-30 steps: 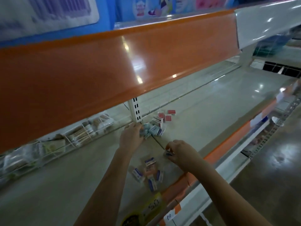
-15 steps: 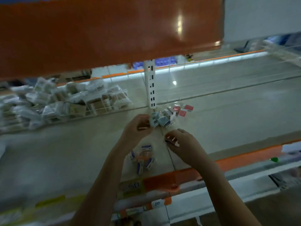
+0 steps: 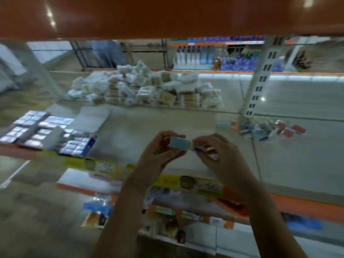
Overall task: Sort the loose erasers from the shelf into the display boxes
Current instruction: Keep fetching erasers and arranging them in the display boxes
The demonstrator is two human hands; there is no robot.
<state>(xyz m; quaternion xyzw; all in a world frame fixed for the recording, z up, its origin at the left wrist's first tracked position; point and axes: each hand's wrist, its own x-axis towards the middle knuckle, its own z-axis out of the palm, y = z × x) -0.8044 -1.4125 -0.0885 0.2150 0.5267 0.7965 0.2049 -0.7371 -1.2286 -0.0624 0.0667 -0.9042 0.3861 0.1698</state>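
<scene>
My left hand [image 3: 160,151] holds a pale blue eraser [image 3: 179,143] between thumb and fingers, raised above the shelf's front part. Touching it from the right, my right hand [image 3: 216,153] grips several small wrapped erasers [image 3: 202,148]. A heap of loose erasers [image 3: 260,130], blue-white and red, lies on the shelf to the right, by the white slotted upright [image 3: 260,81]. Display boxes [image 3: 48,135] filled with wrapped erasers stand at the shelf's left front.
An orange shelf front [image 3: 167,15] hangs low overhead. A pile of white and beige packets [image 3: 149,88] lies behind a wire divider at the back. Price labels [image 3: 201,185] line the shelf edge; more goods hang below [image 3: 163,226].
The view swung left and down, bringing the display boxes into sight. Both hands came away from the loose heap toward the shelf front, and the left hand now holds a pale blue eraser.
</scene>
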